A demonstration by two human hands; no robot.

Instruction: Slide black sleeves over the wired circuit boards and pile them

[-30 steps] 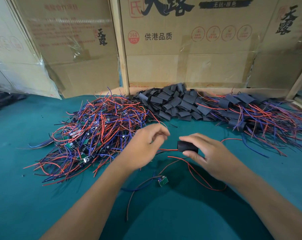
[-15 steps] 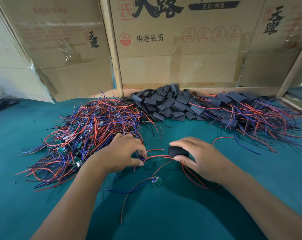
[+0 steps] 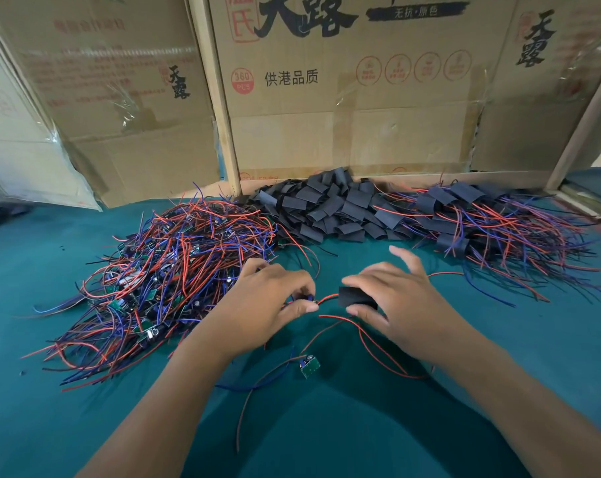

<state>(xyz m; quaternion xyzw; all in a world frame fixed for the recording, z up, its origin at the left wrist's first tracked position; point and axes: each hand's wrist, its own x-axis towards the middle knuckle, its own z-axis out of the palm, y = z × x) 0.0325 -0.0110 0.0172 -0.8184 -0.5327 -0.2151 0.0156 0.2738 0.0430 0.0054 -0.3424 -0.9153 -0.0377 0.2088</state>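
My right hand (image 3: 406, 301) pinches a black sleeve (image 3: 356, 296) between thumb and fingers, just above the green cloth. Red wires run out of the sleeve's left end to my left hand (image 3: 271, 298), which pinches their ends at its fingertips. A second small green circuit board (image 3: 309, 366) with red and blue wires lies loose on the cloth below my hands. A big tangle of unsleeved wired boards (image 3: 161, 281) lies to the left. Loose black sleeves (image 3: 330, 208) are heaped at the back. The pile of sleeved boards (image 3: 492, 229) lies to the right.
Tall cardboard boxes (image 3: 344, 98) with wooden slats stand close behind the piles. The green cloth (image 3: 326, 436) covers the whole table. A plastic-wrapped box (image 3: 20, 160) leans at the far left.
My left hand has come down from a raised position to the wire ends beside the sleeve. The right hand has kept its hold on the sleeve.
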